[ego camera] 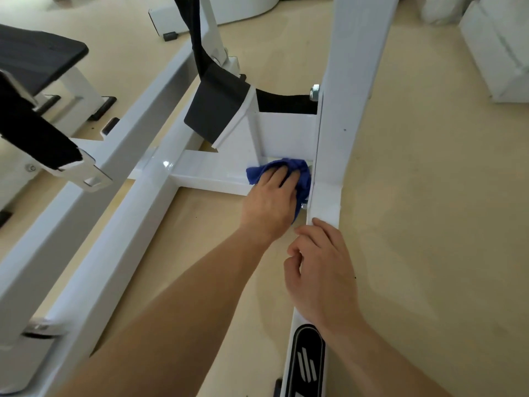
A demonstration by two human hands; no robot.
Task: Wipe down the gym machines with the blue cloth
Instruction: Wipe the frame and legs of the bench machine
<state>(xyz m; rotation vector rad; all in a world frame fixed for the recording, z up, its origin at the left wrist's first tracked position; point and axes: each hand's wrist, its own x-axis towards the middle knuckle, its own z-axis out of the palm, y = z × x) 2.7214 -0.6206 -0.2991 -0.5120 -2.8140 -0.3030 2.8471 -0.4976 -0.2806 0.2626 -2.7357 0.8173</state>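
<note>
Cloth [299, 167], blue and bunched, sits under flat left fingers [279, 175]; right fingers [316, 236] curl loosely, empty.

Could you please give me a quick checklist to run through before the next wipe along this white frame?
1. Blue cloth under the left hand: ok, fingers press it onto the crossbar.
2. Right hand braced: ok, it rests on the side beam, holding nothing.
3. Cloth clear of the bolt: cannot tell, a fold hangs right beside it.
4. Crossbar leftward free to wipe: ok, nothing lies on it.
5. Dirt left on the crossbar: cannot tell, glare hides it.
</note>
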